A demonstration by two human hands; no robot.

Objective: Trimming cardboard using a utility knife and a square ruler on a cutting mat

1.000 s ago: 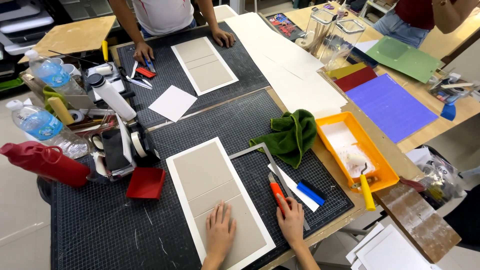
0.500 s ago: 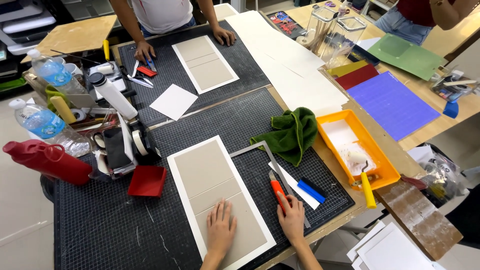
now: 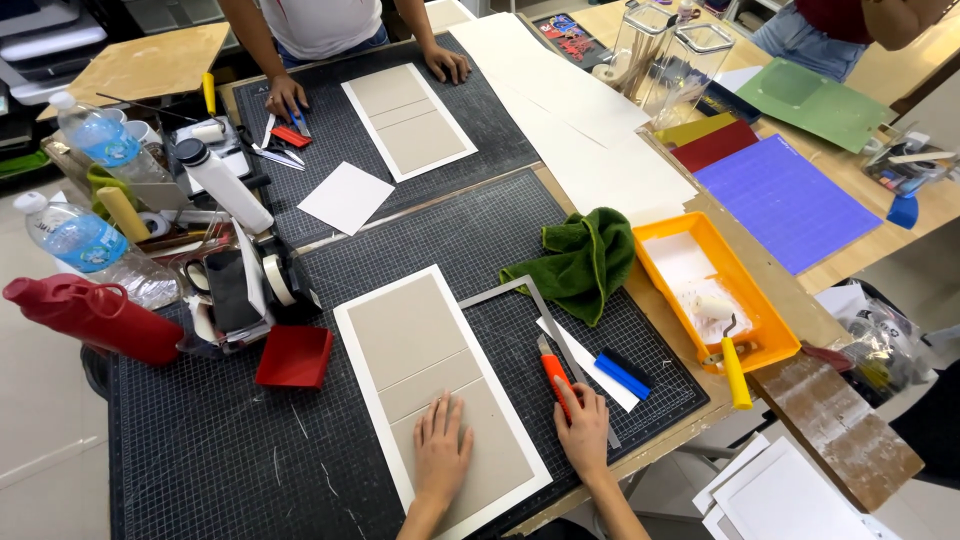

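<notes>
Left hand stays flat, fingers spread, on the grey board, holding nothing. Right hand now covers the orange cutter beside the steel ruler; grip indeterminate.

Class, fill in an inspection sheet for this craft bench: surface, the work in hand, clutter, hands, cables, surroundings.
Surface: dark gridded cutting mat with cut marks.
Work in hand: white sheet with grey board panels; orange utility knife; metal square.
Clutter: green cloth, orange tray with yellow-handled roller, red bottle, small red tray, water bottles, blue marker.
Hands: left hand flat on the board; right hand resting on the knife.
Cables: nothing seen.
Surroundings: another person's hands at a second sheet; coloured papers to the right.
</notes>
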